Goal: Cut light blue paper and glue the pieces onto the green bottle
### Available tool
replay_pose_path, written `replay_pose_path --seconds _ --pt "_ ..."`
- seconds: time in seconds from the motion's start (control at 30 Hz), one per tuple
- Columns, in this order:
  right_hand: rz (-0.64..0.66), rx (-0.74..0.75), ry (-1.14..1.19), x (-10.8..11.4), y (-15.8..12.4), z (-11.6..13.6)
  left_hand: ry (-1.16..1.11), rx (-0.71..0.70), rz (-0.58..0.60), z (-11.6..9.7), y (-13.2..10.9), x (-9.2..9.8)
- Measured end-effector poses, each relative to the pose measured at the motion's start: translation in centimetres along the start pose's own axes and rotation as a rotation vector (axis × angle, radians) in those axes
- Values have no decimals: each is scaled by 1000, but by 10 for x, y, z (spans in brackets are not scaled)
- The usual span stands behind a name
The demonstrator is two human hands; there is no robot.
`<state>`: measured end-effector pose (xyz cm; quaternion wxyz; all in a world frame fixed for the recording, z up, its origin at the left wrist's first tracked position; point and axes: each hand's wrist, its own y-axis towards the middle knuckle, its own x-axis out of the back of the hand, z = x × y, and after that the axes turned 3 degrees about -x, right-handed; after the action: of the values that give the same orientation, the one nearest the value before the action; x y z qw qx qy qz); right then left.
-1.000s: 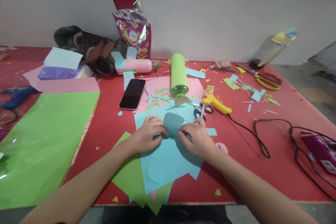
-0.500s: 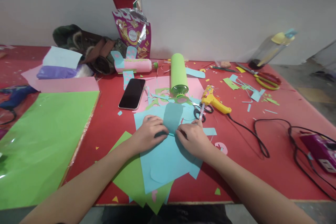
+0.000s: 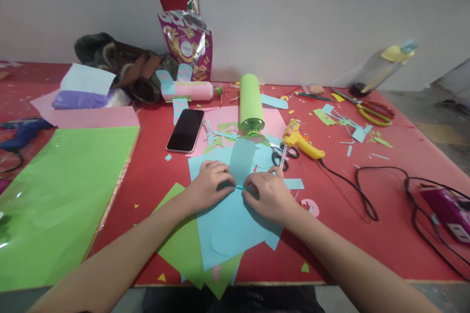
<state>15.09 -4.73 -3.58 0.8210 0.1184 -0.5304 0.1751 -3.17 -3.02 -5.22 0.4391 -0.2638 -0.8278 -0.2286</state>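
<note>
My left hand (image 3: pixel 207 187) and my right hand (image 3: pixel 267 194) rest on a stack of light blue paper sheets (image 3: pixel 235 227) on the red table (image 3: pixel 147 176). Both hands pinch the bottom of a rounded blue paper flap (image 3: pixel 241 160) that stands up between them. The fingers of each hand are curled, fingertips almost meeting at the fold. A green sheet (image 3: pixel 179 249) lies under the blue sheets. Small scissors (image 3: pixel 281 154) lie just beyond my right hand.
A black phone (image 3: pixel 185 130), a green-wrapped bottle (image 3: pixel 250 103), a pink-wrapped bottle (image 3: pixel 189 92) and a yellow glue gun (image 3: pixel 300 141) with black cable (image 3: pixel 363 195) lie ahead. Large green sheet (image 3: pixel 62 195) at left. Red-handled scissors (image 3: pixel 372 110), scraps, and a purple power strip (image 3: pixel 446 208) at right.
The blue flap has been lifted from lying curled over the sheet to standing upright, and both hands have closed in on its base.
</note>
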Motion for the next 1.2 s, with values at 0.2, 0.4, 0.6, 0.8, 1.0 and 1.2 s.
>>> replay_pose_path --seconds 0.2,0.4,0.6,0.8,1.0,1.2 --pt "-10 12 -49 -8 0 -1 -36 59 -1 -1 0 -3" --pt "-11 -7 -70 -8 1 3 -33 92 -10 -6 0 -4" --pt "-15 -6 -123 -9 1 5 -22 94 -48 -7 1 -7" --pt "-41 22 -187 -12 1 7 25 105 -72 -11 1 -8" --pt "-65 60 -238 -11 1 9 69 88 -93 -14 1 -9" --pt "-166 4 -127 -6 0 6 59 34 -150 -9 1 -11"
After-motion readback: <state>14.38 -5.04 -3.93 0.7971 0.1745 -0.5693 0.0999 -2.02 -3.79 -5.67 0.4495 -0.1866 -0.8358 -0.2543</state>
